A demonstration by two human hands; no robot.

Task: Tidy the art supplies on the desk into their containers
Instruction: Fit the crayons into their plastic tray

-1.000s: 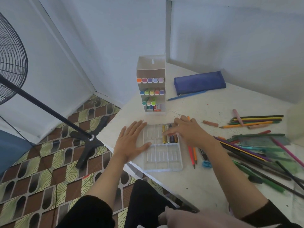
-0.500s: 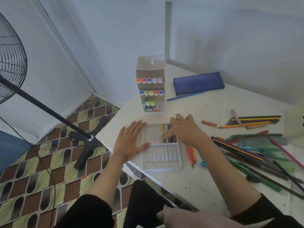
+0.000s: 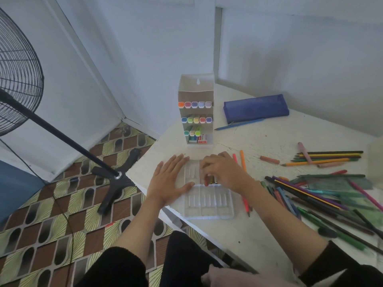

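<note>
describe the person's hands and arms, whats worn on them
Both hands are bare: the left hand and right hand show no gloves, and no ring or watch can be seen. Each arm has a plain black long sleeve, left sleeve and right sleeve, ending short of the uncovered forearms. No markings are visible.

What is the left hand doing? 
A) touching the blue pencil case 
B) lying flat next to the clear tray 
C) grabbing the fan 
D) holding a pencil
B: the left hand lies flat with its fingers straight, against the left side of the clear tray, and it holds nothing.
</note>
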